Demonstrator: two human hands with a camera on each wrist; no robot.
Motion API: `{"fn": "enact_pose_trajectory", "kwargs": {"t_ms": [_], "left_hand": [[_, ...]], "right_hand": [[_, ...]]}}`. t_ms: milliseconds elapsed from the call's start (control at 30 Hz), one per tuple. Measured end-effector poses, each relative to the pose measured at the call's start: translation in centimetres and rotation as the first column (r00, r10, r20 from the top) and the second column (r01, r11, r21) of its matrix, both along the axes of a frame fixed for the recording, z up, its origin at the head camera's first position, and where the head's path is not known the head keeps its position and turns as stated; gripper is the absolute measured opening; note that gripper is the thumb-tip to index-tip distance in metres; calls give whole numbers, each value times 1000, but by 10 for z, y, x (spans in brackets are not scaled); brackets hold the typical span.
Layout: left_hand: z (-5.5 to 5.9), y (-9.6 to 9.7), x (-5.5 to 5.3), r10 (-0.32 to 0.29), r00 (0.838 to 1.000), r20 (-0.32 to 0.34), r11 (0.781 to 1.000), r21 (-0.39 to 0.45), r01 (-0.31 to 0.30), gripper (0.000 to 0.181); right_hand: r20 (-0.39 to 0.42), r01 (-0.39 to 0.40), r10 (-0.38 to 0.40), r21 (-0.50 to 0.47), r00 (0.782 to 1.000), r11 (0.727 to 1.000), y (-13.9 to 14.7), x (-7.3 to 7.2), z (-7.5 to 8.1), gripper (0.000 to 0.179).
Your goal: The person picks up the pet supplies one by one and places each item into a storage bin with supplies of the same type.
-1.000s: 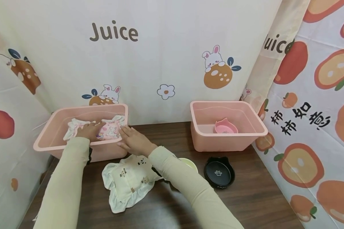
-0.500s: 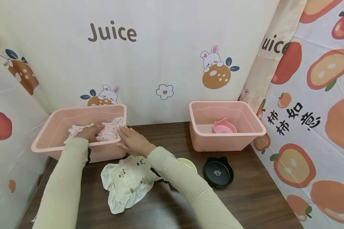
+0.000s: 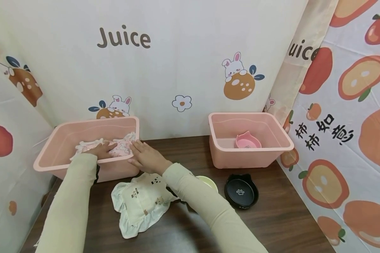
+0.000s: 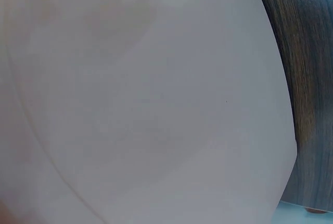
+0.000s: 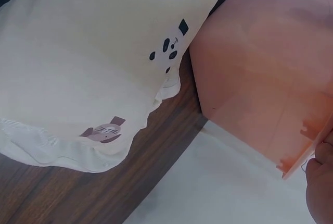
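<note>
In the head view my left hand reaches into the left pink bin and rests, fingers spread, on a pink ruffled pillow printed with a small pattern. Part of that pillow lies hidden under the hand. My right hand touches the bin's right rim with its fingers straight. Below it, a cream pillow with a frilled edge and animal prints lies on the table, its right part covered by the right sleeve. A pale bin wall fills most of the left wrist view.
A second pink bin stands at the back right, holding a pink cat-eared bowl. In front of it is a black cat-eared bowl with a paw print. The right sleeve partly hides a pale yellow bowl. Printed curtains close off the back and sides.
My left hand's fingers have spread out over the pink pillow, which sits lower and flatter in the bin. The right hand stays at the rim.
</note>
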State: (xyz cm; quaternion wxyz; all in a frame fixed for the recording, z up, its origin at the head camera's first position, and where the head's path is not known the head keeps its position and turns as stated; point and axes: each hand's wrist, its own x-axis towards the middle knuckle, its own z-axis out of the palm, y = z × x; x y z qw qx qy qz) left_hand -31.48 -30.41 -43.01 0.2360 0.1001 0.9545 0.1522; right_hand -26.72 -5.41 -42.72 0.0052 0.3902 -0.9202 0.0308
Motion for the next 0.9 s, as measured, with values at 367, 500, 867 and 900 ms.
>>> {"fn": "enact_pose_trajectory", "kwargs": {"t_ms": [367, 500, 867, 900], "left_hand": [[-3, -1, -2, 21, 999, 34, 1000, 0, -21, 74], [-5, 0, -2, 21, 999, 38, 1000, -6, -21, 78], [20, 18, 15, -324, 944, 54, 877, -357, 322, 53], [22, 19, 16, -353, 934, 59, 855, -384, 348, 52]], "right_hand": [[-1, 10, -10, 4, 1000, 1000, -2, 0, -1, 66], [6, 16, -16, -5, 1000, 1000, -1, 0, -1, 66], [-2, 31, -31, -27, 1000, 999, -2, 3, -1, 64], [-3, 31, -31, -35, 1000, 999, -2, 3, -1, 63]]}}
